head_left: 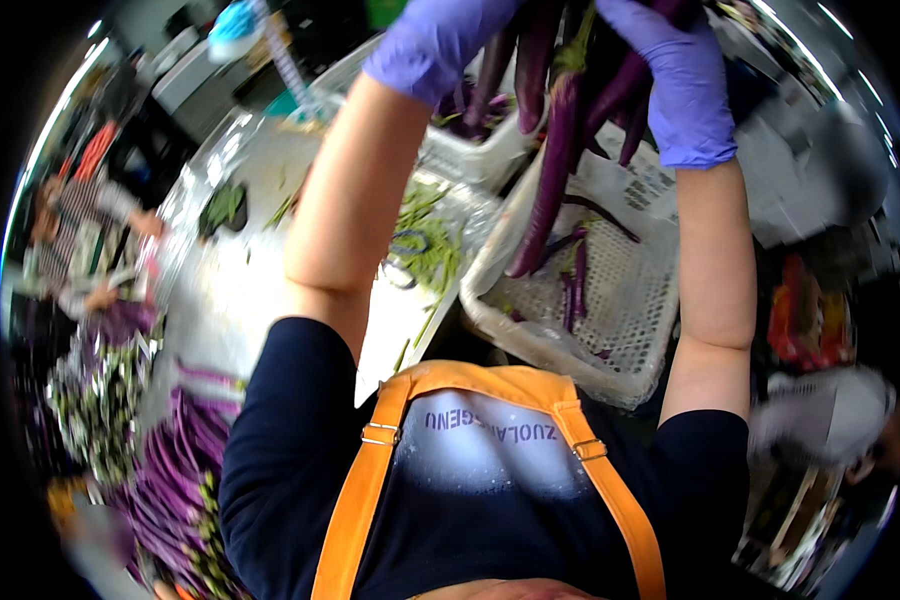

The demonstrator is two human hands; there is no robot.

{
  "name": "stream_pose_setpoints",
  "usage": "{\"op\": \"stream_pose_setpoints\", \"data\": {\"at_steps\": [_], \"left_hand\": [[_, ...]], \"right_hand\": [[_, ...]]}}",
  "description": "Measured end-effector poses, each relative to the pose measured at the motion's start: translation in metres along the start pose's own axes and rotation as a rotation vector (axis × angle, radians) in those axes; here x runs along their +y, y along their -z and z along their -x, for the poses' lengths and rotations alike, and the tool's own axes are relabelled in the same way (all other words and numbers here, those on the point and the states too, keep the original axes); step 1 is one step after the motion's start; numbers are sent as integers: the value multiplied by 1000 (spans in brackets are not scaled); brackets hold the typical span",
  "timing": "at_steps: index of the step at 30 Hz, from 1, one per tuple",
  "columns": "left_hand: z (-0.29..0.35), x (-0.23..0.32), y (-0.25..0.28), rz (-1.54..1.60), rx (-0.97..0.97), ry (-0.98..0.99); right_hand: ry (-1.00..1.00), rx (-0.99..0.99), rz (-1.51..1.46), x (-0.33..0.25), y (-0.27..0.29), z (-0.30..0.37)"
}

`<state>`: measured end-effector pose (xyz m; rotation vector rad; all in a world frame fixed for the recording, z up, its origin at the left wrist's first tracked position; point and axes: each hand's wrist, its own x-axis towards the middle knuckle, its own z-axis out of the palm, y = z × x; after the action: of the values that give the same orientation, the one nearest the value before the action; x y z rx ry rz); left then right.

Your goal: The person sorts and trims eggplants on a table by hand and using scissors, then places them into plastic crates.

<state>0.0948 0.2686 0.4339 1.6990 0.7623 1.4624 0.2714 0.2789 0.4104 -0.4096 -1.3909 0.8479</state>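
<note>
Both my hands, in purple gloves, reach up to the top edge of the head view. Between my left hand (440, 40) and my right hand (682, 85) hangs a bunch of long purple eggplants (557, 170), raised in the air. The fingers of my left hand run out of the picture at the top; my right hand closes around the eggplants from the right side. One eggplant dangles lower than the rest, over a white plastic basket (500, 318). Inside that basket lie a few thin dark eggplants (575, 275).
Another white basket (480, 165) holds more eggplants. A plastic-covered table (235, 300) bears green beans (432, 250). Piled long eggplants (185, 460) and wrapped green vegetables (100, 400) lie at lower left. A person (80, 225) stands far left. Red packages (808, 318) are at right.
</note>
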Motion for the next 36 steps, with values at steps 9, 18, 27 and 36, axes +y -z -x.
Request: {"op": "stream_pose_setpoints", "data": {"at_steps": [9,18,27,36], "left_hand": [[146,-39,193,-520,28,342],[392,-202,252,-714,-186,1417],[533,-175,243,-1161,350,1054],[632,-133,77,-1043,265,1473]], "right_hand": [[-721,-114,-600,116,-181,141],[-1567,-188,-315,281,-201,385],[-1563,-196,-375,256,-152,395],[-1704,-1199,143,259,-141,401]]}}
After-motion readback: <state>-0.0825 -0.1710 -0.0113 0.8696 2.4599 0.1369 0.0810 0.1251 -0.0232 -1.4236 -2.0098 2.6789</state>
